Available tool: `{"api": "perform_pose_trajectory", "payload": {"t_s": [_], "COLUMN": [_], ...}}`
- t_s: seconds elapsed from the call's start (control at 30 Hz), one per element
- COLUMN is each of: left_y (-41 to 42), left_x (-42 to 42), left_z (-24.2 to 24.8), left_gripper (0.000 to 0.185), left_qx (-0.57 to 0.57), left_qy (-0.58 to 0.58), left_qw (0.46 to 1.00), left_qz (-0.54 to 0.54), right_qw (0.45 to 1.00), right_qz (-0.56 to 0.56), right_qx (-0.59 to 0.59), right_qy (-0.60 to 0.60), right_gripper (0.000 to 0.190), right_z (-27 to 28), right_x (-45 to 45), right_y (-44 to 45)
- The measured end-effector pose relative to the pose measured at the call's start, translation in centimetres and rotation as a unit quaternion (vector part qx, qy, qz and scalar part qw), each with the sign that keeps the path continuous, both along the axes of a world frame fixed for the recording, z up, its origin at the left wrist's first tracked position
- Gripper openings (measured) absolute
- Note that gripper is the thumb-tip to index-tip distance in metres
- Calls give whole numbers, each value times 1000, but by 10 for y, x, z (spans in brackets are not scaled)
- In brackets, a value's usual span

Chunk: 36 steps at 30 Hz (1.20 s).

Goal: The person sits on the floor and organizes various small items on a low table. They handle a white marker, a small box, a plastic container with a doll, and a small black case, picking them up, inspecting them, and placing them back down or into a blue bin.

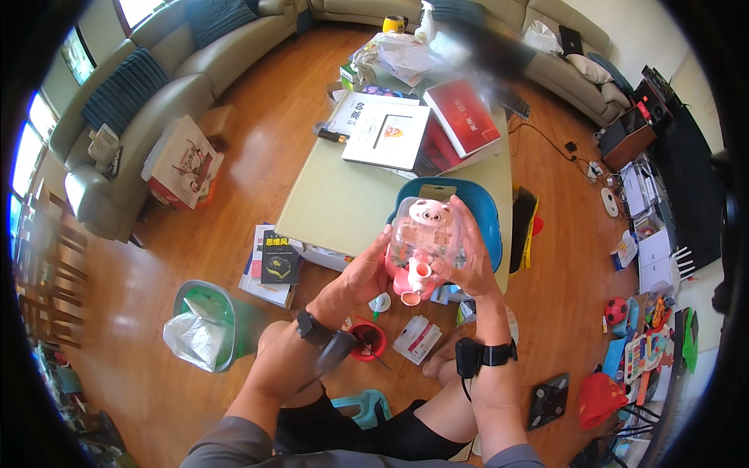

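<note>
Both of my hands hold a pink and clear plastic toy [424,234] above the near end of the table. A white animal face with ears sits on its top, and small loose bits show through the clear body. At its near end are pink round spouts. My left hand [366,266] grips the left side, fingers partly hidden beneath. My right hand [475,266] wraps the right side, its thumb near the spouts. Behind and partly under the toy is a blue plastic basin [494,225] on the pale table [333,205]; its inside is mostly hidden.
Books and a red box [462,117] crowd the table's far half. A lined waste bin [231,327] stands left of my legs, near stacked books [278,263]. Between my feet is a red bucket [371,342]. A black scale [548,401] and toys [643,351] lie right.
</note>
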<state>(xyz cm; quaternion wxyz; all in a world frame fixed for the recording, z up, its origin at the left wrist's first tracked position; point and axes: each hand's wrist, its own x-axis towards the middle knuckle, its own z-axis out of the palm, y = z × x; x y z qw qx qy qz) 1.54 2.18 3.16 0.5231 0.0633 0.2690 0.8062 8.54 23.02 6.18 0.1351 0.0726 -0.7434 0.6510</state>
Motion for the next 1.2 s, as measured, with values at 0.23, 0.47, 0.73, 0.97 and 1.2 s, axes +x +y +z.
{"api": "perform_pose_trajectory", "payload": {"t_s": [0.23, 0.47, 0.73, 0.97, 1.2], "left_y": [1, 0, -7, -12, -7], "left_x": [-3, -8, -21, -26, -26], "left_z": [-6, -3, 3, 6, 9], "left_gripper": [55, 54, 52, 52, 47], "left_qx": [-35, -42, -26, 14, 37], "left_qy": [59, 70, 62, 100, 93], "left_qw": [996, 994, 990, 983, 971], "left_qz": [61, 74, 120, 151, 217], "right_qw": [999, 998, 994, 998, 997], "right_qz": [-40, -60, -106, -44, -78], "right_qx": [21, 16, 3, -38, -11], "right_qy": [12, 25, 19, 3, -20], "right_gripper": [112, 102, 77, 65, 51], "right_z": [0, -3, -19, -20, -19], "right_x": [-6, -10, -17, -15, -16], "right_y": [-4, -4, -11, -21, -25]}}
